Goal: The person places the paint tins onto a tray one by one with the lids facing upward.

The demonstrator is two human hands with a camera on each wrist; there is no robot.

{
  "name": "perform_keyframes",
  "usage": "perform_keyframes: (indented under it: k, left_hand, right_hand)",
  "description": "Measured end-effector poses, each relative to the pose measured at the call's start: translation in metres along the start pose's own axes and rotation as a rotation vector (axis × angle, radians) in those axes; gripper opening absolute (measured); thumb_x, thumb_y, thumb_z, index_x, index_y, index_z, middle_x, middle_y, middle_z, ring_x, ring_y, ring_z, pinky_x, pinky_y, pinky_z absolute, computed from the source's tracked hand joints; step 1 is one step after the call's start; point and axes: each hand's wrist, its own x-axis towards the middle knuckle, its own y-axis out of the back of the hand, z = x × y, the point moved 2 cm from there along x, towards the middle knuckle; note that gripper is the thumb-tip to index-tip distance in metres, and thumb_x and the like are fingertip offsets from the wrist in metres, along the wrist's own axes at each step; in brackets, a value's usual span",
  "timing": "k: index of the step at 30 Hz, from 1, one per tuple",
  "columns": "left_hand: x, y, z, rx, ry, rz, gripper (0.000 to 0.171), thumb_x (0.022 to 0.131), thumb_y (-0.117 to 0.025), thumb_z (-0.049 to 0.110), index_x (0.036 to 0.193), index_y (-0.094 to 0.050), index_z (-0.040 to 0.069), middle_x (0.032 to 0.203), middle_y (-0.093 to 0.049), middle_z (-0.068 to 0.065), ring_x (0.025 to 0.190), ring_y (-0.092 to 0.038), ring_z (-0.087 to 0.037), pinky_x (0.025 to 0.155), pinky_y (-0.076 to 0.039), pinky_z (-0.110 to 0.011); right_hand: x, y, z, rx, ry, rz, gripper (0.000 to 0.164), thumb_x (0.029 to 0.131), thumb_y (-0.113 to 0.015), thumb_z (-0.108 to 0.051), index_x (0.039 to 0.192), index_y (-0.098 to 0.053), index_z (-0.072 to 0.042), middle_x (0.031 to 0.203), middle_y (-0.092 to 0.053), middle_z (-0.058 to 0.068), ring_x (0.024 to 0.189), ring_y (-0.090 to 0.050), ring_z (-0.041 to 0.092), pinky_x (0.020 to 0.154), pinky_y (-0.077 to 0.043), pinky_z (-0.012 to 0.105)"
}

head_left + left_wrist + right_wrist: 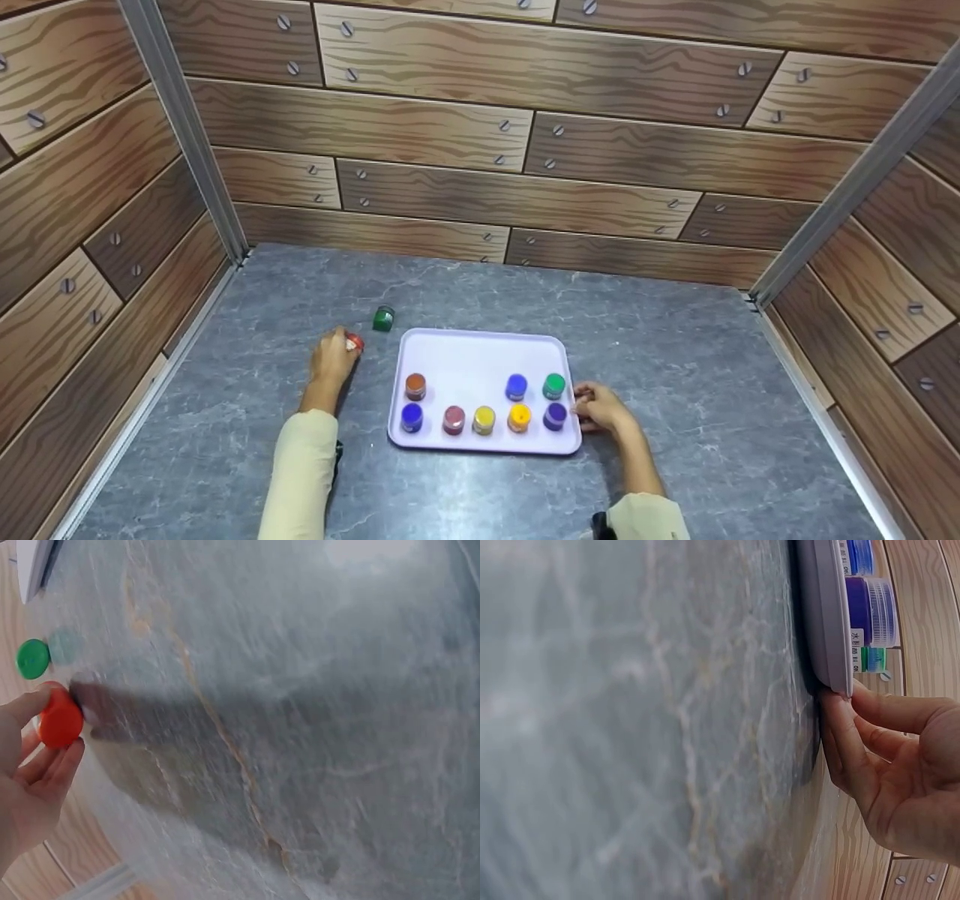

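At the left of the tray, my left hand [331, 360] pinches a red paint jar [355, 343] down at the tabletop. In the left wrist view its orange-red top [61, 720] shows between the thumb and fingers. A green paint jar [383, 319] stands just beyond that hand. On the lilac tray [480, 352] are several small paint jars, among them a brown one [415, 387], a yellow one [484, 421] and a dark purple one [555, 417]. My right hand [602, 407] grips the tray's right rim, with the thumb above and fingers below in the right wrist view.
The grey marbled tabletop [675, 360] extends around the tray. Wood-patterned panels [480, 142] wall it at the back and both sides, with metal corner posts [187, 112] between them.
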Motion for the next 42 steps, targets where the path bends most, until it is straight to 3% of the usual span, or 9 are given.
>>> perform_keyframes:
  k: [6,16,31,42]
  left_hand:
    - [0.0,-0.002,0.004,0.015,0.001,-0.018,0.027,0.071,-0.069,0.003,0.09,-0.054,-0.009,0.088,-0.058,-0.027,0.084,-0.057,-0.046,0.072,-0.045,-0.051]
    - [-0.004,0.001,0.003,0.055,-0.046,0.014,0.022,0.067,-0.069,0.004,0.081,-0.057,-0.008,0.082,-0.059,-0.025,0.08,-0.058,-0.045,0.071,-0.046,-0.05]
    - [-0.006,0.009,0.01,0.023,0.011,-0.029,0.03,0.069,-0.069,0.013,0.085,-0.058,-0.01,0.082,-0.06,-0.029,0.079,-0.058,-0.044,0.069,-0.046,-0.049]
    - [-0.011,0.017,0.022,-0.037,-0.043,0.045,0.029,0.065,-0.07,0.01,0.086,-0.06,-0.008,0.08,-0.06,-0.022,0.076,-0.058,-0.04,0.067,-0.047,-0.047]
  right_hand:
    - [0.0,0.001,-0.001,-0.006,0.003,-0.004,0.033,0.078,-0.052,0.011,0.11,-0.044,0.013,0.084,-0.048,0.011,0.071,-0.053,0.02,0.06,-0.052,0.036]
    - [0.001,0.001,0.001,0.002,0.006,-0.004,0.034,0.077,-0.054,0.01,0.109,-0.045,0.013,0.083,-0.047,0.01,0.073,-0.052,0.019,0.061,-0.052,0.038]
    - [-0.002,0.0,-0.001,-0.01,0.022,-0.011,0.031,0.078,-0.052,0.012,0.108,-0.043,0.013,0.083,-0.05,0.013,0.073,-0.053,0.022,0.062,-0.052,0.04]
    - [0.001,0.0,0.001,0.014,0.032,-0.014,0.03,0.077,-0.052,0.013,0.106,-0.045,0.014,0.08,-0.048,0.009,0.066,-0.052,0.017,0.055,-0.051,0.034]
